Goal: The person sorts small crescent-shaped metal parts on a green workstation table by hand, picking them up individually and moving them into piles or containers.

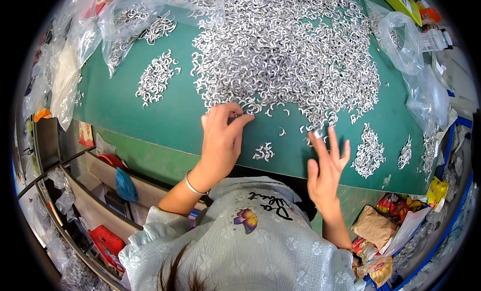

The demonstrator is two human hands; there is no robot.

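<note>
Fingers of the left hand (220, 140) bent, with thumb and forefinger drawn nearly together at the near edge of a heap of silver crescent pieces (285, 60); a narrow gap, but cannot tell whether pinching a piece. On the right hand (326, 178), spread well apart, with fingertips low at a tongue of loose pieces jutting from the heap toward the body. Not closed round anything visible; cannot tell whether touching or just above.

Seen from the head, the only view: spread broad and dense over the far middle of a green tabletop (175, 128), the heap. Judging by the lie of things, well short of finished, with by far the larger share unparted there. Apparently set apart already: a left pile (155, 79), a small cluster (263, 152) between the hands near the table's near edge, a right pile (369, 153) beyond the right hand, and a smaller pile (405, 155) farther right. Between heap and cluster, a few loose singles. At upper left, more pieces about a clear plastic bag (111, 38); impossible to say whether done or left. Too small to tell any difference between the piles.
</note>
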